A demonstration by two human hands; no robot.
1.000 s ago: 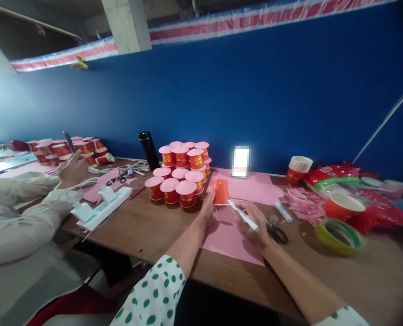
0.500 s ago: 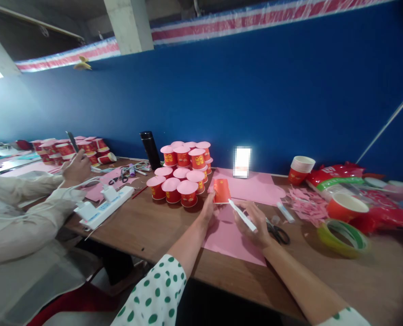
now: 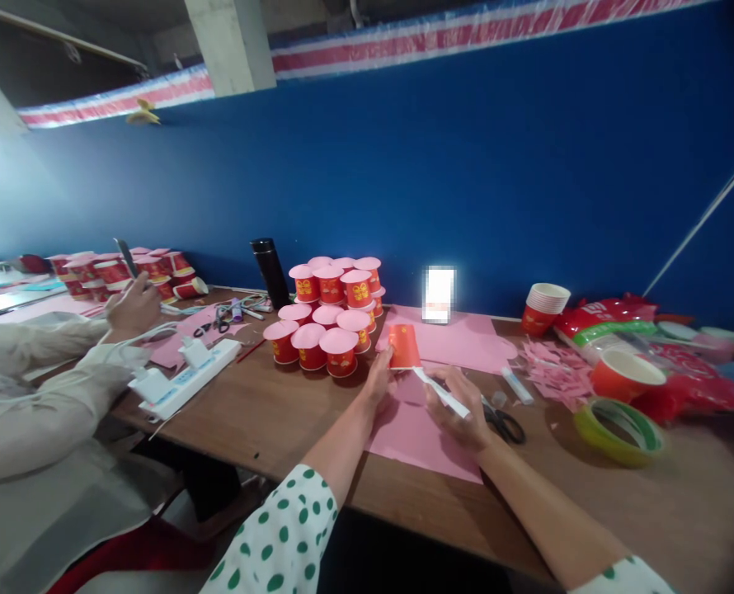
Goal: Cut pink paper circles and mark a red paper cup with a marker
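Observation:
My left hand [image 3: 378, 381] is closed around a red paper cup [image 3: 402, 346] with gold print, turned with its white rim toward me. In my right hand [image 3: 466, 412] is a slim white pen-shaped tube [image 3: 449, 396], its tip at the cup's rim; whether it touches cannot be told. Below both hands lies a pink paper sheet [image 3: 420, 437]. Black-handled scissors [image 3: 508, 425] rest beside my right hand, partly hidden by it. To the left of my left hand stand stacked red cups topped with pink paper discs [image 3: 339, 341].
Rightward are a nested cup stack [image 3: 545, 309], pink scraps [image 3: 556, 371], a loose cup [image 3: 620, 381], a tape roll [image 3: 620, 433] and red plastic packaging [image 3: 614, 318]. A bright phone [image 3: 439, 294] leans at the back. On the left, a power strip [image 3: 187, 379] lies near another person's hand [image 3: 133, 309].
The white tube's tip has dropped slightly and moved a little left along the cup's rim. The whole view has shifted slightly. Both hands keep their holds.

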